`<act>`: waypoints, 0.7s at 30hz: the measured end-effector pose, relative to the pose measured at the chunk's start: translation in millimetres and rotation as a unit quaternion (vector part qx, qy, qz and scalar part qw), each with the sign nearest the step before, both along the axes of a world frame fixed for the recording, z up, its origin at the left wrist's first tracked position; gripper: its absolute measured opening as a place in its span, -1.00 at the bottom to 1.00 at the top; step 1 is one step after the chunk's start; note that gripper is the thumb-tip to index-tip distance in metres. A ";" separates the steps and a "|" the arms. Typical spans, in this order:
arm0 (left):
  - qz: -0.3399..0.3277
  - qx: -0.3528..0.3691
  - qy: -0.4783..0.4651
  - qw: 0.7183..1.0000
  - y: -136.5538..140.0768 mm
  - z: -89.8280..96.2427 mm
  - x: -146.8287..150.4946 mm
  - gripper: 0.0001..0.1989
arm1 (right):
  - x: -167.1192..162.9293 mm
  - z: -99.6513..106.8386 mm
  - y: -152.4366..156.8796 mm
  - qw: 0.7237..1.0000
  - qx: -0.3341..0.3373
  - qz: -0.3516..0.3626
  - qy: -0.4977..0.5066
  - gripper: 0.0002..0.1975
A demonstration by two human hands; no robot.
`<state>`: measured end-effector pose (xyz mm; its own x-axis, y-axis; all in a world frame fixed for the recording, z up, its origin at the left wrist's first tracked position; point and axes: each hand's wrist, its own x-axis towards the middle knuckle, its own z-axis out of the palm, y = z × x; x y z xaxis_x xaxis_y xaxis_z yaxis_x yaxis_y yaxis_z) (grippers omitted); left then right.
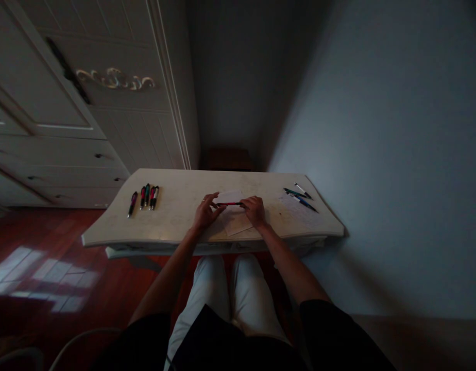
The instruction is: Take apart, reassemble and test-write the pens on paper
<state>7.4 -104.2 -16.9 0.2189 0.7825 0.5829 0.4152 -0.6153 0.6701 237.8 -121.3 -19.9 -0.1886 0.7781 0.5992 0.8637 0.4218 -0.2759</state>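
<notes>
A pink and black pen (231,204) lies crosswise between my two hands, over a sheet of white paper (238,224) on the table. My left hand (207,212) is at the pen's left end, thumb and fingers curved around that end. My right hand (254,210) pinches the right end, its fingers closed together. Whether the left fingertips press on the pen is hard to make out in the dim light.
The white table (184,196) bears several pens (149,197) at the left, with one pen (132,204) apart. At the right, a few more pens (302,201) lie partly on a scribbled paper (300,212). A wall (396,154) borders the right side, a cabinet (145,118) the left.
</notes>
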 end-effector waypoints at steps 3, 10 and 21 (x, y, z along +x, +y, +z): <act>-0.034 0.012 0.010 0.999 2.6 -3.9 0.2 -0.75 | 0.0 1.6 -0.5 1.000 0.004 0.001 0.002 -0.92; 0.024 -0.018 0.076 0.997 1.9 -4.1 -0.5 -0.79 | 0.2 -1.1 -0.1 0.999 0.013 0.014 0.030 -0.95; 0.123 -0.061 0.114 0.984 0.3 -0.5 -1.0 -0.64 | 4.0 -7.3 3.9 0.998 0.040 -0.002 0.051 -0.90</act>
